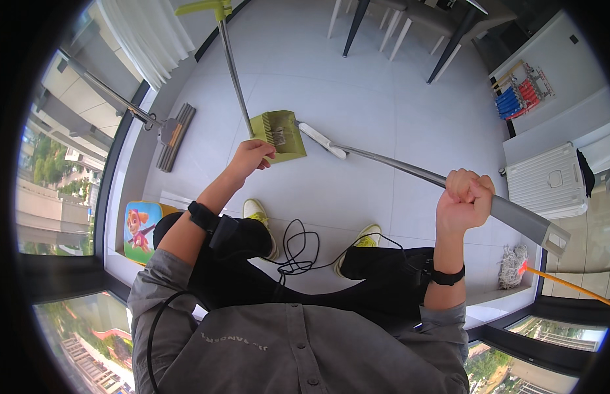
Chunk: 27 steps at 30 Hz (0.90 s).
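Note:
My right hand is wrapped round the grey grip of a long-handled mop-like tool. Its metal pole slants down to the left, ending in a narrow white head on the floor beside the dustpan. The olive-green dustpan has a row of comb teeth and some greyish debris in it. A metal pole rises from the dustpan to a green handle at the upper left. My left hand is closed in a pinch over the dustpan's near left edge; what its fingers hold, if anything, is too small to make out.
A squeeze mop leans by the left window. A black cable lies looped between my shoes. A cartoon-printed case stands at left, a white suitcase at right. A string mop and chairs are further out.

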Each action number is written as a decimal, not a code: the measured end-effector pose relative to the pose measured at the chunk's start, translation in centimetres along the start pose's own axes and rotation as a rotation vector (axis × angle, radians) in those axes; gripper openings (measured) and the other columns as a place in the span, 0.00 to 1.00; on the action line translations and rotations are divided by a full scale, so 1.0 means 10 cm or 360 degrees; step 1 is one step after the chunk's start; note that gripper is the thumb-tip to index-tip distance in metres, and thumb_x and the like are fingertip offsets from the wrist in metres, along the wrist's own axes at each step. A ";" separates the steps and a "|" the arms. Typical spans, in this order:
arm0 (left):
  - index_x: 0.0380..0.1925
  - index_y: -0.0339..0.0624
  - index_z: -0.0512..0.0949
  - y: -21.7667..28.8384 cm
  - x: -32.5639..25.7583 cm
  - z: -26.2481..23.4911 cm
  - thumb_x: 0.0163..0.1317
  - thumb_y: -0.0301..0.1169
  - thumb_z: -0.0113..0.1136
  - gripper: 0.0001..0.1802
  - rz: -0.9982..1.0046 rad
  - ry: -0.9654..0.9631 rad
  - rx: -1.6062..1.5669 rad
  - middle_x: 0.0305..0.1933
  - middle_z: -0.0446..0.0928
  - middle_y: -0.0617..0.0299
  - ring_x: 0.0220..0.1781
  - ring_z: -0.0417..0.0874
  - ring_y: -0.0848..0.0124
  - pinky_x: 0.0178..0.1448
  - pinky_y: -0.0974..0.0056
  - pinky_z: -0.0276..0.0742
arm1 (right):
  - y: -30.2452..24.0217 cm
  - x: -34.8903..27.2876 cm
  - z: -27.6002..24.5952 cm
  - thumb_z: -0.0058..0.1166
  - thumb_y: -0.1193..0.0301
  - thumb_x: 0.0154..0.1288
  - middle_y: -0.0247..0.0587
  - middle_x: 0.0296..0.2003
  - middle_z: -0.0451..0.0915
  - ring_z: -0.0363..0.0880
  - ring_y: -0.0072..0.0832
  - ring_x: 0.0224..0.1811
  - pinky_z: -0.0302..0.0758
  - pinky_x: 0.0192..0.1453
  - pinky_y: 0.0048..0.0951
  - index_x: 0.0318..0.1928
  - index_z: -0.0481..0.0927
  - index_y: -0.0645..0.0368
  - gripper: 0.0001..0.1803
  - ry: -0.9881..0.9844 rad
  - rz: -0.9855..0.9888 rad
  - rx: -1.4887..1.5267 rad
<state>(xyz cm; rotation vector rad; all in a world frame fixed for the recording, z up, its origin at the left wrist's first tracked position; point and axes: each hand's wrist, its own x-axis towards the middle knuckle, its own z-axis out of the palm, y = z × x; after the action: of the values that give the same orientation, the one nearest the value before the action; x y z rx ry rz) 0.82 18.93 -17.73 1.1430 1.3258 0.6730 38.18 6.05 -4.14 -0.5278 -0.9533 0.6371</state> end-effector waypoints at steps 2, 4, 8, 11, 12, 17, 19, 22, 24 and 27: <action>0.35 0.37 0.79 -0.01 0.00 -0.02 0.62 0.34 0.54 0.11 -0.0002 0.0000 -0.0014 0.34 0.79 0.62 0.29 0.78 0.74 0.36 0.69 0.74 | -0.12 0.05 -0.05 0.39 0.78 0.52 0.32 0.09 0.52 0.43 0.18 0.13 0.43 0.18 0.27 0.16 0.51 0.55 0.14 -0.0171 -0.0018 -0.0033; 0.35 0.37 0.79 0.01 -0.01 -0.02 0.62 0.34 0.54 0.11 -0.0001 0.0002 -0.0015 0.33 0.79 0.62 0.29 0.78 0.74 0.36 0.69 0.74 | -0.22 0.05 -0.04 0.39 0.80 0.49 0.33 0.09 0.54 0.45 0.20 0.12 0.44 0.17 0.27 0.15 0.53 0.56 0.12 -0.0423 -0.0036 -0.0057; 0.34 0.37 0.78 0.00 0.01 0.01 0.62 0.34 0.54 0.11 0.0019 -0.0023 -0.0014 0.33 0.79 0.62 0.29 0.78 0.74 0.36 0.70 0.74 | -0.19 -0.05 0.10 0.44 0.85 0.42 0.34 0.11 0.57 0.49 0.22 0.12 0.47 0.17 0.26 0.15 0.56 0.60 0.12 -0.0687 0.0083 -0.0229; 0.37 0.36 0.78 0.00 0.03 0.00 0.63 0.33 0.53 0.11 -0.0002 -0.0023 0.0024 0.34 0.79 0.60 0.29 0.78 0.74 0.37 0.70 0.75 | -0.18 -0.12 0.22 0.45 0.85 0.42 0.34 0.11 0.56 0.49 0.22 0.13 0.46 0.18 0.26 0.15 0.56 0.60 0.13 -0.0719 0.0088 -0.0215; 0.37 0.36 0.78 0.00 0.03 0.01 0.63 0.33 0.53 0.11 -0.0004 -0.0023 0.0025 0.34 0.79 0.60 0.29 0.78 0.74 0.37 0.70 0.75 | -0.16 -0.13 0.22 0.44 0.85 0.42 0.32 0.11 0.55 0.47 0.21 0.13 0.45 0.18 0.26 0.15 0.56 0.59 0.12 -0.0713 0.0098 -0.0161; 0.34 0.37 0.78 -0.02 0.02 0.02 0.62 0.34 0.54 0.11 -0.0020 -0.0006 0.0038 0.32 0.79 0.62 0.28 0.78 0.74 0.35 0.70 0.74 | -0.09 -0.16 0.20 0.41 0.84 0.44 0.30 0.10 0.52 0.45 0.20 0.13 0.44 0.19 0.26 0.16 0.55 0.58 0.12 -0.0477 0.0112 -0.0077; 0.34 0.36 0.78 -0.04 0.04 0.04 0.62 0.34 0.54 0.12 -0.0021 -0.0014 0.0047 0.32 0.79 0.62 0.28 0.78 0.75 0.35 0.70 0.74 | -0.05 -0.13 0.13 0.40 0.83 0.45 0.30 0.10 0.50 0.44 0.19 0.13 0.43 0.19 0.26 0.16 0.53 0.57 0.12 -0.0414 0.0089 -0.0059; 0.35 0.36 0.78 -0.01 0.02 0.05 0.62 0.34 0.54 0.12 -0.0014 -0.0010 0.0052 0.32 0.79 0.62 0.28 0.78 0.75 0.35 0.70 0.74 | -0.05 0.00 -0.04 0.38 0.77 0.51 0.30 0.09 0.49 0.41 0.18 0.13 0.42 0.18 0.27 0.16 0.50 0.53 0.14 -0.0043 0.0033 -0.0029; 0.35 0.36 0.78 0.00 0.01 0.04 0.62 0.34 0.54 0.11 -0.0004 0.0000 0.0040 0.32 0.79 0.62 0.28 0.78 0.75 0.34 0.70 0.74 | -0.12 0.06 -0.09 0.38 0.77 0.51 0.30 0.09 0.49 0.40 0.18 0.13 0.43 0.18 0.26 0.16 0.51 0.53 0.14 -0.0021 0.0008 -0.0018; 0.34 0.37 0.78 0.01 0.04 0.02 0.63 0.34 0.54 0.11 0.0013 0.0003 0.0005 0.32 0.79 0.62 0.28 0.78 0.74 0.34 0.70 0.74 | -0.18 0.13 -0.19 0.37 0.78 0.51 0.31 0.09 0.50 0.41 0.18 0.13 0.43 0.18 0.26 0.16 0.51 0.53 0.13 -0.0080 -0.0081 -0.0003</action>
<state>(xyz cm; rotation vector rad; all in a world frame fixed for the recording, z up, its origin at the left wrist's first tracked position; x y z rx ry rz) 1.07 19.24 -17.85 1.1510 1.3248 0.6784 40.86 5.43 -3.13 -0.4894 -1.0118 0.6062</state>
